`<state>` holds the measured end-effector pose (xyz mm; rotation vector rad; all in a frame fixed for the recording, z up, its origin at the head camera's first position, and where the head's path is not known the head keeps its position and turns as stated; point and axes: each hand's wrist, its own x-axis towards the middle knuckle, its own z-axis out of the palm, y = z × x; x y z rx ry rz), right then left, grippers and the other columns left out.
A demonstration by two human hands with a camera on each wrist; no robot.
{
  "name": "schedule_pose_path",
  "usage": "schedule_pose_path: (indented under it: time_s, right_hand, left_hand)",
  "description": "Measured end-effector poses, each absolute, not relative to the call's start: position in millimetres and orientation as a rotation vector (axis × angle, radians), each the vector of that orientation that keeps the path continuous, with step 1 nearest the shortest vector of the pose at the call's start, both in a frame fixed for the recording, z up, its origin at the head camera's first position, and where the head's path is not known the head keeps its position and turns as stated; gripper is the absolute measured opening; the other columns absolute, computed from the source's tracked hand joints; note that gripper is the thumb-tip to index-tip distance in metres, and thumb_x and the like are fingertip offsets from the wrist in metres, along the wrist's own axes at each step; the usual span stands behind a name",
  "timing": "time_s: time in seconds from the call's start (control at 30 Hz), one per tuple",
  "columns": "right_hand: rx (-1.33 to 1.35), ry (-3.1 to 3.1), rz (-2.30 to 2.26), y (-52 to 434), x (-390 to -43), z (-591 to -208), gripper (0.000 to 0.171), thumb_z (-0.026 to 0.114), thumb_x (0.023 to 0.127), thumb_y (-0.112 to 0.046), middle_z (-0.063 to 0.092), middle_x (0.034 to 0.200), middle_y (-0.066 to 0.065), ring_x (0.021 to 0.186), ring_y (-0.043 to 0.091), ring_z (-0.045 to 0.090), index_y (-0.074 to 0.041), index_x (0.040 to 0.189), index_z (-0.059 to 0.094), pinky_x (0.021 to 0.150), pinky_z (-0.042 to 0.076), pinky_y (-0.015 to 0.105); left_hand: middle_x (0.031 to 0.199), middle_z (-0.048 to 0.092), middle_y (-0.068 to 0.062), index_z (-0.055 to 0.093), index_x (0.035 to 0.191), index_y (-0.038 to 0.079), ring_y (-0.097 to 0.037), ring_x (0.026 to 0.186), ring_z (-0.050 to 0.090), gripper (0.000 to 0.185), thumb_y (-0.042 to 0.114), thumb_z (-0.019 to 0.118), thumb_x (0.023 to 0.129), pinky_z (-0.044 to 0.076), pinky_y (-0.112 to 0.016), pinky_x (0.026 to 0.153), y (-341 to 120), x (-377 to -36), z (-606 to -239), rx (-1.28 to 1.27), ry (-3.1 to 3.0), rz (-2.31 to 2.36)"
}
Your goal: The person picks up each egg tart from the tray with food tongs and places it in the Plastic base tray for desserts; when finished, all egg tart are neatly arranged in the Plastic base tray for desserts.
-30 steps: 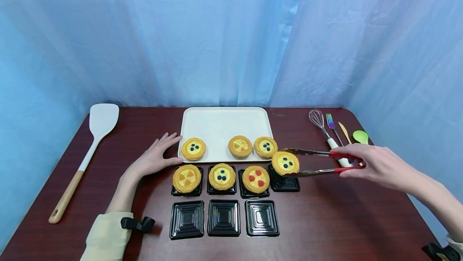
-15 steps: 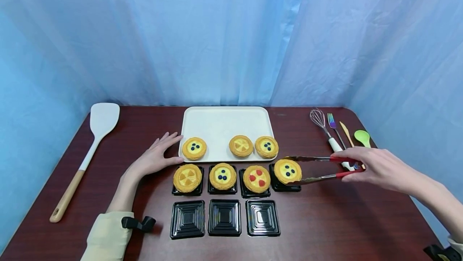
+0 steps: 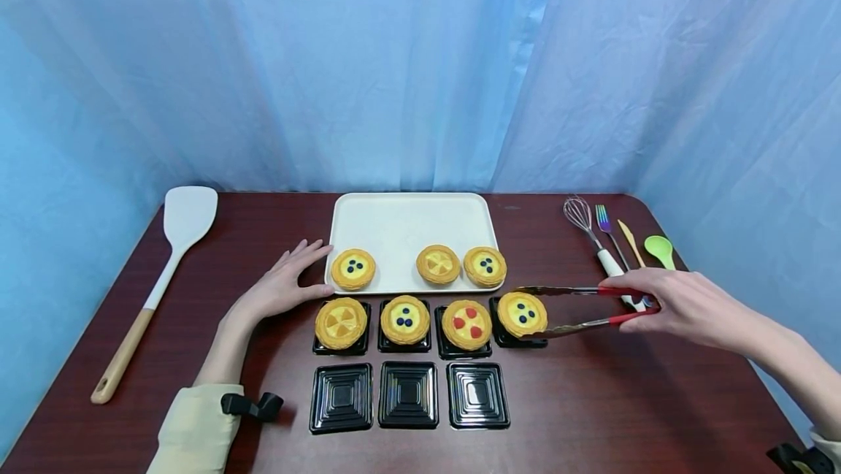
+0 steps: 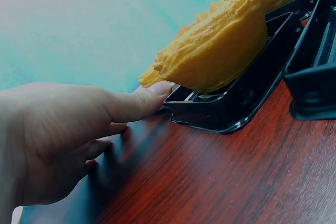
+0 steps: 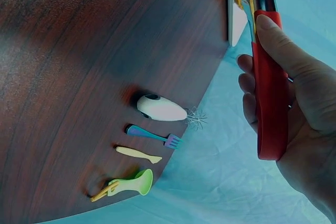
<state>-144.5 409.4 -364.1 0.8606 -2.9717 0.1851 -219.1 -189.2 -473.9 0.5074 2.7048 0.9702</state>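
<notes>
The tongs (image 5: 270,87) and a blueberry tart (image 3: 522,314) have come slightly toward the person since a second ago, and the tart now sits over the fourth black box (image 3: 504,337) of the back row. The right hand (image 3: 670,302) holds the tongs in curled fingers; their tips straddle the tart, but I cannot tell whether they pinch it. The left hand (image 3: 282,288) lies with fingers spread and straight at the edge of the white tray (image 3: 410,218), holding nothing.

The work looks just past halfway: all four back-row boxes have tarts, this one seemingly just being set down. Three tarts remain on the tray, and the three front boxes (image 3: 409,395) carry none.
</notes>
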Motion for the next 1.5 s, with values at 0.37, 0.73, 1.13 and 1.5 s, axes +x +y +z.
schedule_pose_path:
  time_s: [0.37,0.73,1.13,1.5]
  right_hand:
    - [0.877,-2.962,0.184,410,-146,-366,0.059,0.096,0.069,-0.036,0.072,0.111,-0.016,0.074,-0.011,0.047,-0.036,0.122,0.071,0.058,0.037,0.017]
    - [0.867,-2.977,0.170,409,-146,-367,0.058,0.095,0.069,-0.038,0.072,0.115,-0.014,0.081,-0.009,0.049,-0.037,0.122,0.071,0.058,0.038,0.017]
    - [0.871,-2.976,0.181,408,-147,-368,0.059,0.095,0.069,-0.039,0.072,0.114,-0.015,0.076,-0.010,0.047,-0.037,0.123,0.071,0.057,0.038,0.016]
    - [0.840,-3.011,0.232,409,-149,-352,0.065,0.094,0.070,-0.045,0.070,0.112,-0.018,0.079,-0.009,0.051,-0.035,0.129,0.069,0.060,0.042,0.018]
  left_hand:
    - [0.172,0.022,-0.019,0.035,0.162,0.017,-0.043,0.162,0.006,0.083,0.047,0.072,0.094,0.004,-0.066,0.129,-190,-219,-474,0.505,2.705,0.973]
    - [0.171,0.023,-0.019,0.035,0.162,0.017,-0.043,0.161,0.006,0.084,0.048,0.073,0.094,0.004,-0.066,0.129,-189,-219,-475,0.504,2.708,0.970]
    - [0.171,0.023,-0.020,0.036,0.162,0.017,-0.043,0.161,0.006,0.083,0.047,0.073,0.094,0.004,-0.066,0.129,-188,-219,-474,0.499,2.712,0.963]
    - [0.171,0.022,-0.019,0.035,0.162,0.017,-0.043,0.161,0.006,0.084,0.047,0.073,0.094,0.004,-0.066,0.129,-189,-220,-474,0.499,2.704,0.970]
